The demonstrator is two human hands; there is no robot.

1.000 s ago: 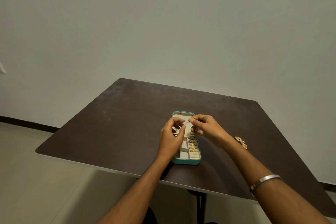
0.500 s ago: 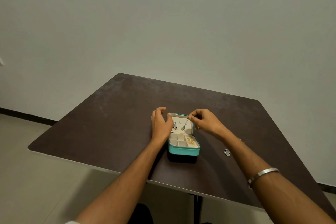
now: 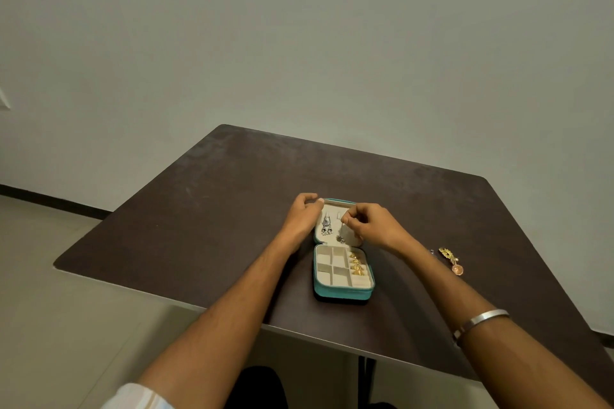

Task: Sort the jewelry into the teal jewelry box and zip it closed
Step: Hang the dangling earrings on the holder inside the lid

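The teal jewelry box [image 3: 342,292] lies open on the dark table [image 3: 206,209], its lid tilted up at the far side. My left hand [image 3: 304,214] holds the lid's left edge with curled fingers. My right hand [image 3: 368,224] pinches a silver earring [image 3: 340,236] that dangles against the lid's cream lining. Another silver earring [image 3: 326,226] hangs on the lid's left half. Several gold rings [image 3: 356,264] sit in the right-hand slot of the base. The other compartments look empty.
A gold and pink piece of jewelry [image 3: 452,261] and a small silver piece [image 3: 432,252] lie on the table to the right of my right forearm. A silver bangle [image 3: 478,322] is on my right wrist. The table's near edge runs just under my forearms.
My left hand left the earring and moved to the lid's left edge. My right hand keeps its pinch and has brought the silver earring down against the lid.
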